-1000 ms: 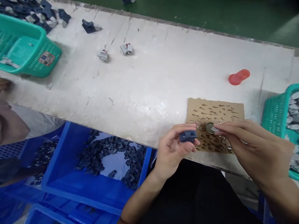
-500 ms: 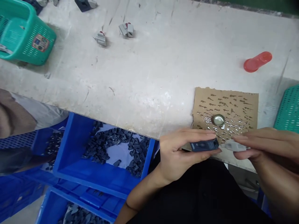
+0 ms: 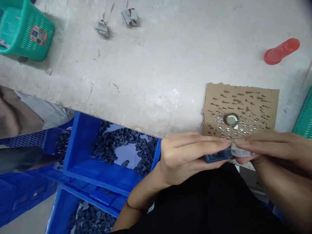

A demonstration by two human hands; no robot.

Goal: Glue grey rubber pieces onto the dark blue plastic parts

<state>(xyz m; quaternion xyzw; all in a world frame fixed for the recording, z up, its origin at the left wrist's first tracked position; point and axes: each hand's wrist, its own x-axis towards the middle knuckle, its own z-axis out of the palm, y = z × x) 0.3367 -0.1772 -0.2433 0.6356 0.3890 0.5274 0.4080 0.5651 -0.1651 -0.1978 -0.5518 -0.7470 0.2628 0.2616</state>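
By the surface (image 3: 158, 74), the left hand (image 3: 175, 159) pinches a dark piece (image 3: 214, 157), the right hand (image 3: 273, 148) a touching gray piece (image 3: 240, 152).

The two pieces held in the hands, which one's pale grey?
The pale grey piece is the one in the right hand; the other, a dark blue piece, is in the left hand.

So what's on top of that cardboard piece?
A metal cap and shiny drops lie on the cardboard. The left hand and right hand hide part of its near edge, so anything there can't be seen.
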